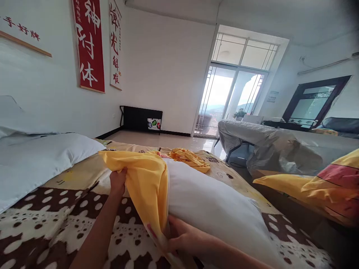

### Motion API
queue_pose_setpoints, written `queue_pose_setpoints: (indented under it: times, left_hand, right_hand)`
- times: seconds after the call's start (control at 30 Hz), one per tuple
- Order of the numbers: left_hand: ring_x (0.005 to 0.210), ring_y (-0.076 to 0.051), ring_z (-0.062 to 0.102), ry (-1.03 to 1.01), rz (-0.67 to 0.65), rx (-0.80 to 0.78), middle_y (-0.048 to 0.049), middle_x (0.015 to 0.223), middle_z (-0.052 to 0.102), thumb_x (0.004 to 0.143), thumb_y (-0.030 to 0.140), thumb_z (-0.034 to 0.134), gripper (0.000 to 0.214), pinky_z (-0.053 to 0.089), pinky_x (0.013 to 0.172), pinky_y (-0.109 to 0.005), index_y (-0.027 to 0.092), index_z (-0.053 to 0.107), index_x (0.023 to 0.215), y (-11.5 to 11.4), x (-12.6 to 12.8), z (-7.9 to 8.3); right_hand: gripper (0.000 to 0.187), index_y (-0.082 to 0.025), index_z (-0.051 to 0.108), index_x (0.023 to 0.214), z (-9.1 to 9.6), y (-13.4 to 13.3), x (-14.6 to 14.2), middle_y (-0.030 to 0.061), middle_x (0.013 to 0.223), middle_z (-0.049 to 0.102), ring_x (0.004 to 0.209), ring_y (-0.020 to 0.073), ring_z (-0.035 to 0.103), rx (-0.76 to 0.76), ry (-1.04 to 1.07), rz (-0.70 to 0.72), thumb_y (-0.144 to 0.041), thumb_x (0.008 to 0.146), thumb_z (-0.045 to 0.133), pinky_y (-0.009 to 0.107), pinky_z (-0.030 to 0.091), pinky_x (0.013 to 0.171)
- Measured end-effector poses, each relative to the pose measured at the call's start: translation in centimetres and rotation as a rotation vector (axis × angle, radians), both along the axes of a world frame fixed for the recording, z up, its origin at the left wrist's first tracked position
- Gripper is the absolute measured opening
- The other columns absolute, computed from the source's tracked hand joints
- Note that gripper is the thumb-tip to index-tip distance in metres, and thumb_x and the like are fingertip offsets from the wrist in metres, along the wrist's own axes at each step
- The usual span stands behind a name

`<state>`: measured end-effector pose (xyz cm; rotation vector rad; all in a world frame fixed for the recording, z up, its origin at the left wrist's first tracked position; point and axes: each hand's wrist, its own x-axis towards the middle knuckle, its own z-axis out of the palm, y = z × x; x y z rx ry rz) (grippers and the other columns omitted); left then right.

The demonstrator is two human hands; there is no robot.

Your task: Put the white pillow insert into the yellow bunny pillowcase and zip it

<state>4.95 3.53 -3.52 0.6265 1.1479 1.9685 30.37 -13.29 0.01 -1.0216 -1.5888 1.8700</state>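
A yellow pillowcase (146, 172) covers the left end of a white pillow (213, 201) lying on a patterned blanket (70, 209). My left hand (117, 182) is closed on the pillowcase near its far left corner and lifts the cloth a little. Close to me, my right hand (179, 237) grips the near edge of the case's opening, where it meets the pillow. Part of the right fingers is hidden by the cloth. The rest of the pillow, to the right, is bare white.
Another white pillow (47, 157) lies at the left. A crumpled yellow cloth (190, 160) rests beyond the pillow. At the right are a yellow and pink cushion (328, 186) and a plastic-covered table (260, 138). A black folded panel (137, 118) leans against the far wall.
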Motion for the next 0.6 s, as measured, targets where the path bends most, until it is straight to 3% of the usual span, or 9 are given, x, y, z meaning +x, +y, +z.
queue_pose_setpoints:
  times: [0.13, 0.3, 0.4, 0.47, 0.6]
  left_hand:
    - [0.077, -0.017, 0.063, -0.029, 0.018, -0.112, -0.0071, 0.093, 0.067, 0.07, 0.013, 0.063, 0.018, 0.052, 0.068, -0.028, 0.016, 0.059, 0.088, 0.3, -1.5, -1.0]
    - [0.075, -0.014, 0.062, -0.001, -0.005, -0.268, -0.0057, 0.092, 0.065, 0.082, 0.013, 0.057, 0.016, 0.053, 0.064, -0.027, 0.013, 0.057, 0.097, 1.1, -3.2, -3.2]
    - [0.075, -0.014, 0.063, 0.072, -0.085, -0.287, -0.0071, 0.092, 0.066, 0.077, 0.013, 0.06, 0.019, 0.052, 0.063, -0.025, 0.013, 0.058, 0.096, 0.8, -4.6, -3.2]
    - [0.073, -0.019, 0.065, 0.132, -0.225, -0.303, -0.0081, 0.086, 0.069, 0.067, 0.013, 0.067, 0.023, 0.053, 0.061, -0.027, 0.014, 0.062, 0.089, -0.1, -5.8, -2.6]
    - [0.077, -0.025, 0.067, 0.285, -0.468, -0.348, -0.0069, 0.088, 0.072, 0.048, 0.022, 0.08, 0.045, 0.055, 0.062, -0.032, 0.018, 0.064, 0.089, -2.5, -8.2, -0.6]
  right_hand:
    - [0.043, -0.021, 0.065, 0.102, 2.1, 0.4, 1.5, -0.0005, 0.095, 0.068, 0.097, 0.0213, 0.059, 0.085, 0.07, -0.075, -0.016, 0.06, 0.071, 0.033, 0.043, 0.092]
    - [0.011, -0.018, 0.065, 0.079, 4.9, 1.5, 3.8, 0.0042, 0.09, 0.067, 0.092, 0.0184, 0.061, -0.025, 0.312, -0.214, -0.021, 0.069, 0.067, 0.032, 0.042, 0.092]
    - [0.011, -0.017, 0.063, 0.08, 5.3, 1.9, 4.2, 0.0045, 0.088, 0.067, 0.09, 0.0178, 0.062, -0.053, 0.296, -0.227, -0.021, 0.071, 0.068, 0.033, 0.044, 0.092]
    - [0.015, -0.017, 0.062, 0.082, 5.9, 2.3, 4.1, 0.0032, 0.083, 0.066, 0.083, 0.0172, 0.064, -0.072, 0.226, -0.261, -0.022, 0.07, 0.069, 0.035, 0.048, 0.088]
    - [0.044, -0.02, 0.054, 0.11, 8.4, 4.7, 3.1, 0.0019, 0.08, 0.067, 0.069, 0.0173, 0.065, -0.038, -0.026, -0.3, -0.024, 0.069, 0.07, 0.039, 0.056, 0.07]
